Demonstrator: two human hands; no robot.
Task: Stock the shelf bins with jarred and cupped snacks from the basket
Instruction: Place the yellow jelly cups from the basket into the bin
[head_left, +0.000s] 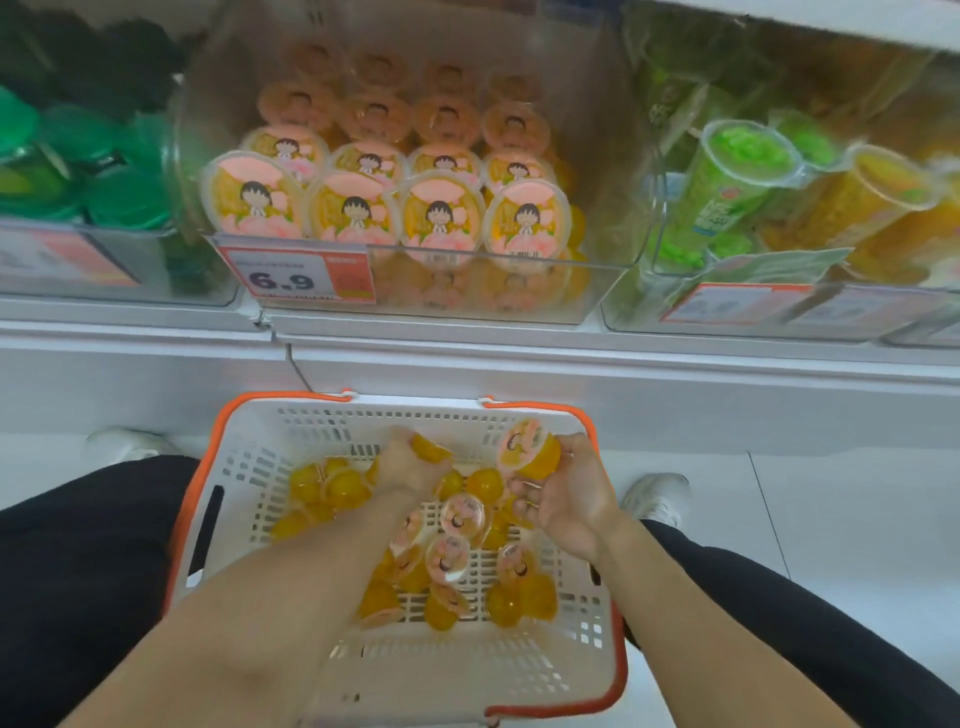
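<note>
A white basket (524, 691) with orange rim and handles sits between my knees, holding several yellow jelly cups (462, 514) with pink cartoon lids. My left hand (410, 467) reaches into the far part of the basket and grips a yellow cup (431, 448). To its right my right hand (571, 499) holds another cup (530, 449), tilted with its pink lid facing left. On the shelf above, a clear bin (467, 306) is filled with rows of the same cups (441, 213).
A price tag reading 6.9 (296, 275) hangs on the middle bin's front. A bin of green-lidded cups (78, 171) stands to the left. To the right is a bin with tall green and orange cups (779, 192). My shoes (654, 499) flank the basket on the white floor.
</note>
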